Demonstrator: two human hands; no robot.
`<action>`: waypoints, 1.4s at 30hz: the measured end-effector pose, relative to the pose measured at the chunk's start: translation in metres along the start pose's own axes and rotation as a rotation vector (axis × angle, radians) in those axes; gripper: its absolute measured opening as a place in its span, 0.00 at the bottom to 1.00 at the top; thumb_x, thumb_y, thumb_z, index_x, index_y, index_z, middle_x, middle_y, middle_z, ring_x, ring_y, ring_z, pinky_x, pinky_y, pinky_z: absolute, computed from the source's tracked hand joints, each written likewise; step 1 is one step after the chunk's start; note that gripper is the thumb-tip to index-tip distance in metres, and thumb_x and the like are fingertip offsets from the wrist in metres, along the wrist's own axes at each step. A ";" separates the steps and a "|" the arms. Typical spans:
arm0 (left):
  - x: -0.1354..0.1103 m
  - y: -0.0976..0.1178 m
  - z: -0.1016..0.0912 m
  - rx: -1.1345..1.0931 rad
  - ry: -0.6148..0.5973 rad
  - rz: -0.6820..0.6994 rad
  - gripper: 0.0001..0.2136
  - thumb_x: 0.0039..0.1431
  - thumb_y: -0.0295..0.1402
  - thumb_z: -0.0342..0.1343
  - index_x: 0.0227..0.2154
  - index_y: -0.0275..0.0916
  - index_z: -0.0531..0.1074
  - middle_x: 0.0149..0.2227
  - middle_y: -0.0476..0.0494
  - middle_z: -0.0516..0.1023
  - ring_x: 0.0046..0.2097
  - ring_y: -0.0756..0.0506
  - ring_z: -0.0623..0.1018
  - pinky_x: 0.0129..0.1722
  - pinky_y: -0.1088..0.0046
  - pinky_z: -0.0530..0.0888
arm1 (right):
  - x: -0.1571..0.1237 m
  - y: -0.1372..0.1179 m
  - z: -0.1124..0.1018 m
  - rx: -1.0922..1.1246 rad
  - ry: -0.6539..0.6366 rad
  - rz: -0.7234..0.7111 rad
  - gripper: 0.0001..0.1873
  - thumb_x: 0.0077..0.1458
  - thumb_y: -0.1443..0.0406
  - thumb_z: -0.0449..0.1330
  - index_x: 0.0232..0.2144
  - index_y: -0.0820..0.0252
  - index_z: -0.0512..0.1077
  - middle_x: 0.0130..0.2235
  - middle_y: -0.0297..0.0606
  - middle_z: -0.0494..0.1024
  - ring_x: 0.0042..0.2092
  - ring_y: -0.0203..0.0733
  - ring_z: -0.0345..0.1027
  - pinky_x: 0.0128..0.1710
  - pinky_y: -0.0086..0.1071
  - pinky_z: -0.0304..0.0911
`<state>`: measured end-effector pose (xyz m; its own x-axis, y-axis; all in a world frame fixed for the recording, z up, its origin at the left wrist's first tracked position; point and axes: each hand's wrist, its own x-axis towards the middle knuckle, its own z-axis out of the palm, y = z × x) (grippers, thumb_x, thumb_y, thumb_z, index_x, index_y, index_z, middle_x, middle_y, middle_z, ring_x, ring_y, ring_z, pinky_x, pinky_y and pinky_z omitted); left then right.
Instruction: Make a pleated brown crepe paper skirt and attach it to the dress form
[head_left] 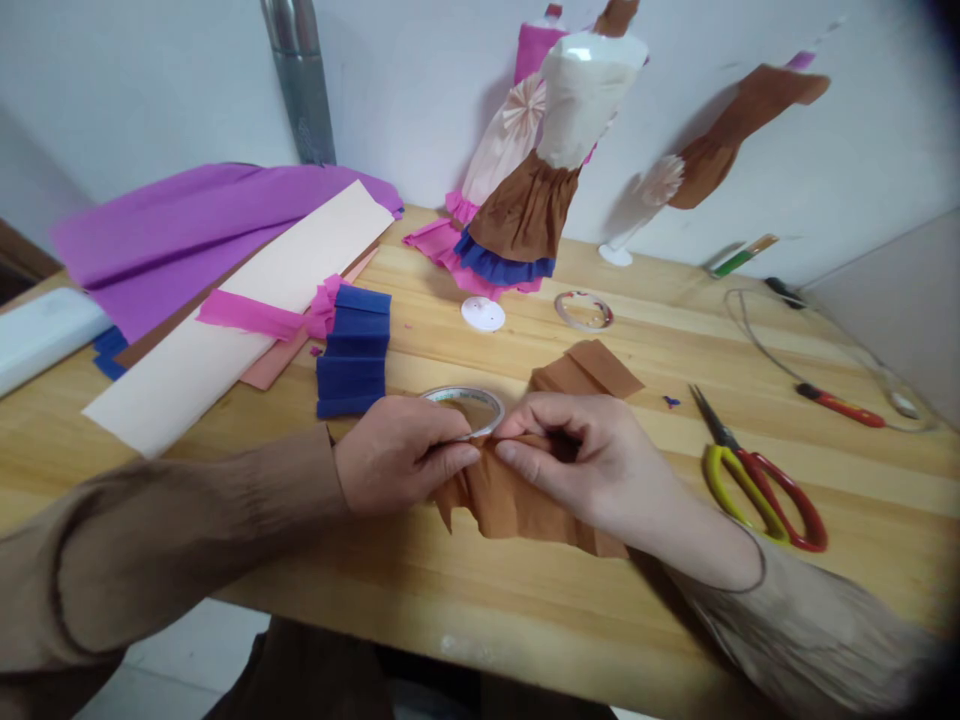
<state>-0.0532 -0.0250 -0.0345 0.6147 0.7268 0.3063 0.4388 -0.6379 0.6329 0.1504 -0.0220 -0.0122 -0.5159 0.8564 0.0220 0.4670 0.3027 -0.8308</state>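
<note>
My left hand [397,452] is closed around a roll of clear tape [466,408], its thumb and fingers pinching the rim. My right hand [574,450] is closed in a pinch at the roll's right edge, resting on a piece of brown crepe paper [517,505] that lies crumpled on the wooden table [525,600]. The fingertips of both hands nearly touch over the paper. A second brown piece [592,368] lies just behind my right hand.
Scissors with yellow and red handles [757,480] lie to the right. Folded blue crepe [354,350], a pink strip [259,315], cream and purple sheets [187,225] lie left. A paper-dressed mannequin [547,160], another tape ring [583,310] and a red tool [840,405] stand behind.
</note>
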 end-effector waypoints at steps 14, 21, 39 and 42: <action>-0.002 -0.003 0.005 0.046 0.010 0.041 0.17 0.65 0.36 0.45 0.20 0.37 0.64 0.20 0.51 0.64 0.24 0.51 0.65 0.26 0.76 0.61 | -0.001 -0.007 0.005 -0.054 0.072 -0.066 0.08 0.54 0.65 0.58 0.24 0.61 0.71 0.19 0.29 0.65 0.21 0.30 0.54 0.20 0.25 0.53; -0.001 -0.002 0.004 0.036 0.014 0.049 0.18 0.66 0.37 0.43 0.22 0.36 0.66 0.21 0.50 0.66 0.25 0.51 0.67 0.27 0.77 0.63 | 0.000 -0.006 0.007 -0.109 0.130 -0.058 0.08 0.52 0.66 0.59 0.23 0.59 0.65 0.19 0.27 0.63 0.21 0.29 0.53 0.20 0.25 0.51; 0.000 -0.009 0.002 -0.049 0.169 0.117 0.20 0.66 0.46 0.41 0.35 0.37 0.73 0.37 0.40 0.78 0.46 0.43 0.75 0.47 0.67 0.71 | 0.012 0.000 0.005 0.095 0.134 0.084 0.05 0.47 0.65 0.56 0.25 0.61 0.70 0.20 0.30 0.66 0.22 0.31 0.55 0.21 0.26 0.53; -0.002 -0.010 -0.002 -0.020 0.369 -0.046 0.21 0.62 0.48 0.46 0.46 0.36 0.70 0.46 0.38 0.75 0.54 0.40 0.69 0.54 0.61 0.67 | 0.016 0.001 -0.003 0.141 0.261 0.144 0.07 0.46 0.62 0.58 0.24 0.61 0.71 0.20 0.30 0.66 0.22 0.31 0.56 0.21 0.26 0.52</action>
<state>-0.0606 -0.0193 -0.0399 0.3151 0.8000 0.5107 0.4450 -0.5998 0.6650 0.1448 -0.0066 -0.0114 -0.2420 0.9699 0.0254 0.4084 0.1256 -0.9041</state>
